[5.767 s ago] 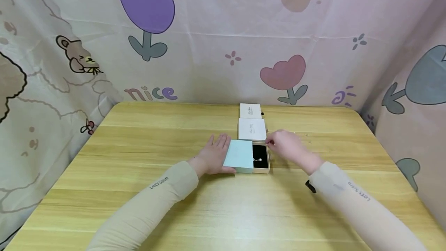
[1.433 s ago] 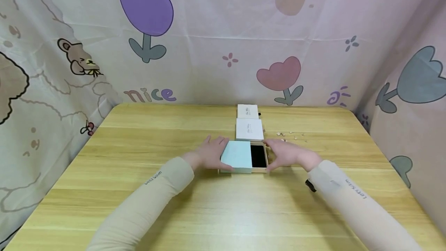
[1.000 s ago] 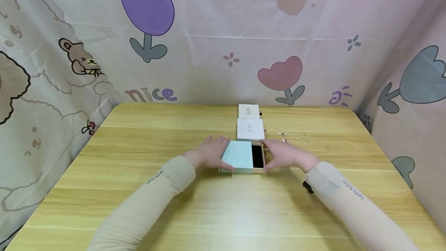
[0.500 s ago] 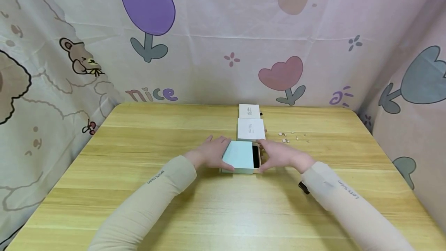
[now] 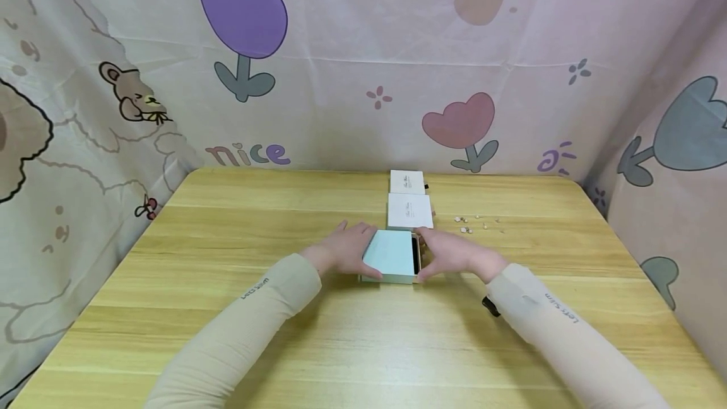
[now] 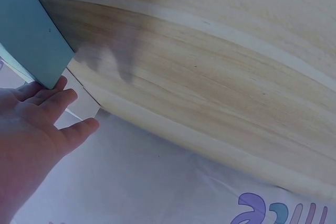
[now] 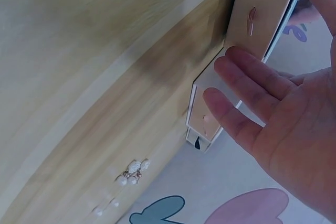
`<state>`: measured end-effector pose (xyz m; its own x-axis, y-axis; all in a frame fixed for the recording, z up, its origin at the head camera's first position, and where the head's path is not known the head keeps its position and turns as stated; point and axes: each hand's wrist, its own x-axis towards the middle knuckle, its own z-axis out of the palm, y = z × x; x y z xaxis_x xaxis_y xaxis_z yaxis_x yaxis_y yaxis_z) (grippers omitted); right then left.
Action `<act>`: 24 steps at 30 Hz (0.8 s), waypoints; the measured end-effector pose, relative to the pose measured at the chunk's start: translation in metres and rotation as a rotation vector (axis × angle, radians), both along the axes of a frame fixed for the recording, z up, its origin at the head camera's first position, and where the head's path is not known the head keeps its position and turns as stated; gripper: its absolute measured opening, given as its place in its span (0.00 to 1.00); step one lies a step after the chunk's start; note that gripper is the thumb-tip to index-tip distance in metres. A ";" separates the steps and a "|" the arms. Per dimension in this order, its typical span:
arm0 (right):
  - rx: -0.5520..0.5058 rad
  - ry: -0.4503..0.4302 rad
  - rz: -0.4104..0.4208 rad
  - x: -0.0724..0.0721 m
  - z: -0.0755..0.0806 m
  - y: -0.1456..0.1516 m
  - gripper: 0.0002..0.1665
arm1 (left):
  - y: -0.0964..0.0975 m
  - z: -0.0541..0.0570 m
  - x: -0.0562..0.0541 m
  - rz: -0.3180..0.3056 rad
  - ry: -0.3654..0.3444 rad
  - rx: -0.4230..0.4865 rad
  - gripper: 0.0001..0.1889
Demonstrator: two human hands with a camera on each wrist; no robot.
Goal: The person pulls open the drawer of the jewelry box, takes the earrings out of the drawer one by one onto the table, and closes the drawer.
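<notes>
A light blue jewelry box [image 5: 389, 252] lies on the wooden table, its drawer [image 5: 416, 255] showing as a narrow black-lined strip at the right end. My left hand [image 5: 345, 251] holds the blue sleeve from the left, thumb along the front side and fingers toward the back. At the opposite end, my right hand [image 5: 451, 254] presses the drawer's end, thumb near the front corner and fingertips near the back one. The right wrist view shows those fingers fairly straight beside the drawer face with its small ribbon tab [image 7: 251, 22]. The drawer's contents are mostly hidden.
Directly behind the blue box stand two white boxes, a larger one [image 5: 410, 210] and a smaller one [image 5: 406, 182], lined up toward the back edge. Small pearl-like jewelry pieces [image 5: 466, 230] lie scattered to the right, behind my right hand. A printed curtain [image 5: 341, 81] hangs behind the table.
Earlier my right hand was at the drawer's back corner, with a pearl piece visible inside. Since then it has moved left, sliding the drawer most of the way into the sleeve.
</notes>
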<state>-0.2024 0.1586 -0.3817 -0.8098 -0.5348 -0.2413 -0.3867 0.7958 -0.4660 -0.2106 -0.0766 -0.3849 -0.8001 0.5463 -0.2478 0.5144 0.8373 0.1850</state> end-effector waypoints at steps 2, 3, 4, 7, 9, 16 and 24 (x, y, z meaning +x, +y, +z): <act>-0.006 0.001 0.001 0.000 0.000 -0.001 0.57 | 0.001 0.001 0.000 0.002 0.000 -0.001 0.56; -0.006 0.001 0.002 0.000 0.000 -0.001 0.57 | 0.001 0.001 0.000 0.002 0.001 -0.002 0.56; -0.005 -0.001 0.001 0.000 0.001 -0.002 0.57 | 0.001 0.001 0.001 0.002 0.001 -0.001 0.56; -0.002 0.004 0.009 0.000 0.002 -0.003 0.57 | 0.001 0.001 0.001 0.004 0.000 -0.005 0.56; -0.001 0.005 0.015 0.000 0.002 -0.004 0.57 | 0.001 0.001 0.001 0.005 -0.001 -0.004 0.56; -0.003 0.010 0.056 0.001 0.000 -0.009 0.54 | 0.001 0.001 0.000 0.005 -0.004 0.005 0.56; 0.025 0.017 0.055 0.004 0.002 -0.014 0.54 | 0.001 0.002 0.001 0.004 0.003 0.007 0.55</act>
<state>-0.1987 0.1449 -0.3800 -0.7833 -0.5729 -0.2415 -0.4382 0.7843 -0.4392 -0.2094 -0.0752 -0.3826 -0.8032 0.5444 -0.2419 0.5112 0.8384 0.1892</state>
